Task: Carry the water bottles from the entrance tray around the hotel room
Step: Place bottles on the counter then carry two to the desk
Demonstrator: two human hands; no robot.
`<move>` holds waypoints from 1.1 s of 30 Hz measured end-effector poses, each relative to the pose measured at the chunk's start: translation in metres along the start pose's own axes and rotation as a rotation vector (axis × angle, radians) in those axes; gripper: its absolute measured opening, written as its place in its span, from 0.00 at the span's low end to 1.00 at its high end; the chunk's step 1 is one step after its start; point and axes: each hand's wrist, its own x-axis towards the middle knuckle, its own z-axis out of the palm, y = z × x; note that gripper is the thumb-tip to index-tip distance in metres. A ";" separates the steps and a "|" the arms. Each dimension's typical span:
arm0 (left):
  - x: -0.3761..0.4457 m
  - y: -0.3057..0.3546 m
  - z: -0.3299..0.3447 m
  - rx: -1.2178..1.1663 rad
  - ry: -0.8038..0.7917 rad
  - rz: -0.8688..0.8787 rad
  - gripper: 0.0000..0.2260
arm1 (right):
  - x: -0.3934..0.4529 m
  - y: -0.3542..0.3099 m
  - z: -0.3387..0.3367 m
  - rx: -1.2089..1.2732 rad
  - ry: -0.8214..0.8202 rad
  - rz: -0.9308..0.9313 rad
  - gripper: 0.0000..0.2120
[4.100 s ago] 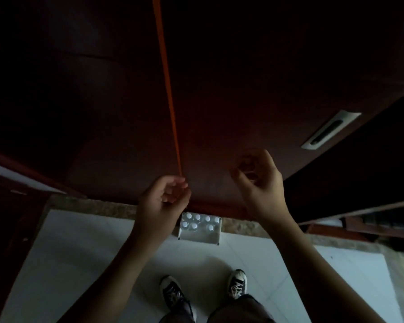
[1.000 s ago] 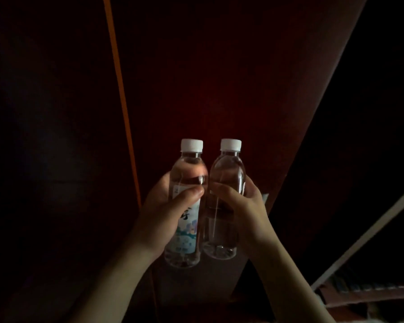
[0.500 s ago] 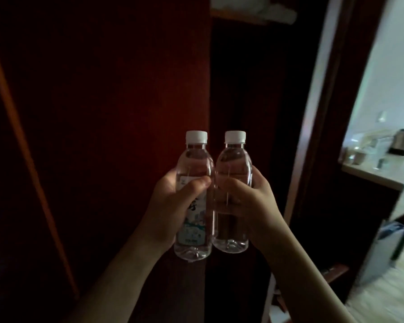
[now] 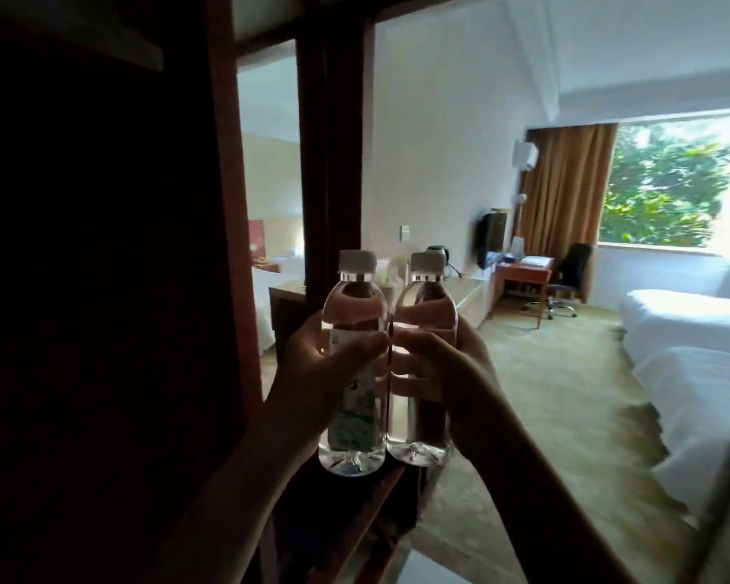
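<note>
Two clear water bottles with white caps stand upright side by side in front of me, touching. My left hand (image 4: 312, 381) grips the left bottle (image 4: 354, 440), which has a pale blue and white label. My right hand (image 4: 443, 373) grips the right bottle (image 4: 418, 432), whose label side is hidden. Thumbs wrap across the fronts, nearly meeting between the bottles. The entrance tray is out of view.
A dark wooden wardrobe wall (image 4: 102, 288) fills the left. Ahead opens the room: a long counter with a kettle (image 4: 437, 251), a desk (image 4: 523, 276) with a black chair (image 4: 569, 276), two white beds (image 4: 700, 351) on the right, beige carpet (image 4: 557, 394) between, curtain and window beyond.
Both hands went from empty above the tray to each gripping a bottle. Since half a second ago the view has swung right from the dark wardrobe toward the bright bedroom; the bottles stay held together.
</note>
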 end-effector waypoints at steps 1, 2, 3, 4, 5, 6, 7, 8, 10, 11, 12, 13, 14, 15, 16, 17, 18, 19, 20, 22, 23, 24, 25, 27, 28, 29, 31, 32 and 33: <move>0.011 -0.009 0.016 -0.014 -0.026 -0.006 0.20 | 0.005 -0.003 -0.018 -0.008 0.036 -0.001 0.17; 0.021 -0.018 0.031 -0.034 -0.056 -0.014 0.18 | 0.011 -0.004 -0.035 -0.013 0.068 -0.001 0.15; 0.030 -0.026 0.045 -0.062 -0.090 -0.023 0.16 | 0.017 -0.005 -0.051 -0.016 0.094 -0.002 0.15; 0.040 -0.034 0.057 -0.087 -0.124 -0.028 0.16 | 0.023 -0.005 -0.067 -0.018 0.116 -0.009 0.15; 0.050 -0.043 0.068 -0.102 -0.151 -0.032 0.16 | 0.028 -0.005 -0.080 -0.020 0.135 -0.017 0.16; 0.060 -0.053 0.078 -0.108 -0.172 -0.035 0.16 | 0.034 -0.003 -0.093 -0.025 0.155 -0.027 0.18; 0.070 -0.062 0.087 -0.118 -0.184 -0.046 0.15 | 0.040 -0.001 -0.105 -0.034 0.175 -0.030 0.19; 0.081 -0.072 0.096 -0.133 -0.191 -0.061 0.13 | 0.047 0.002 -0.118 -0.048 0.198 -0.032 0.19; 0.103 -0.092 0.110 -0.148 -0.216 -0.073 0.09 | 0.062 0.011 -0.141 -0.065 0.244 -0.035 0.15; 0.115 -0.103 0.117 -0.147 -0.242 -0.067 0.08 | 0.070 0.017 -0.151 -0.077 0.273 -0.035 0.12; 0.128 -0.113 0.124 -0.145 -0.272 -0.059 0.08 | 0.080 0.022 -0.162 -0.091 0.302 -0.037 0.11; 0.141 -0.123 0.129 -0.146 -0.295 -0.054 0.09 | 0.090 0.027 -0.171 -0.107 0.329 -0.035 0.10; 0.155 -0.133 0.135 -0.152 -0.310 -0.056 0.10 | 0.102 0.032 -0.179 -0.124 0.351 -0.031 0.10; 0.171 -0.144 0.139 -0.160 -0.317 -0.062 0.11 | 0.115 0.036 -0.187 -0.139 0.368 -0.028 0.09; 0.188 -0.154 0.143 -0.168 -0.322 -0.066 0.13 | 0.129 0.039 -0.194 -0.153 0.384 -0.031 0.09; 0.206 -0.163 0.147 -0.173 -0.333 -0.066 0.13 | 0.144 0.041 -0.201 -0.165 0.402 -0.033 0.10; 0.225 -0.172 0.152 -0.184 -0.351 -0.071 0.13 | 0.160 0.044 -0.208 -0.181 0.422 -0.036 0.12; 0.245 -0.180 0.157 -0.204 -0.366 -0.087 0.13 | 0.176 0.046 -0.215 -0.197 0.440 -0.037 0.15; 0.264 -0.188 0.162 -0.222 -0.375 -0.107 0.12 | 0.192 0.047 -0.221 -0.213 0.456 -0.035 0.17; 0.301 -0.205 0.176 -0.245 -0.384 -0.132 0.10 | 0.220 0.048 -0.236 -0.250 0.491 -0.032 0.20; 0.316 -0.213 0.184 -0.257 -0.391 -0.133 0.07 | 0.232 0.048 -0.245 -0.267 0.506 -0.033 0.20; 0.330 -0.221 0.193 -0.267 -0.402 -0.130 0.05 | 0.243 0.049 -0.255 -0.285 0.517 -0.032 0.19; 0.341 -0.230 0.203 -0.280 -0.416 -0.132 0.05 | 0.252 0.050 -0.265 -0.300 0.529 -0.025 0.19; 0.357 -0.247 0.220 -0.302 -0.445 -0.161 0.05 | 0.266 0.054 -0.284 -0.315 0.564 -0.010 0.18; 0.364 -0.255 0.229 -0.310 -0.463 -0.175 0.07 | 0.272 0.058 -0.294 -0.317 0.586 -0.009 0.17; 0.372 -0.263 0.238 -0.321 -0.484 -0.184 0.10 | 0.279 0.061 -0.305 -0.318 0.607 -0.012 0.17; 0.391 -0.279 0.260 -0.338 -0.527 -0.189 0.14 | 0.292 0.066 -0.329 -0.314 0.640 -0.019 0.17; 0.400 -0.287 0.273 -0.335 -0.545 -0.189 0.15 | 0.300 0.069 -0.341 -0.314 0.655 -0.018 0.17; 0.409 -0.294 0.285 -0.329 -0.562 -0.188 0.16 | 0.307 0.071 -0.355 -0.315 0.666 -0.016 0.17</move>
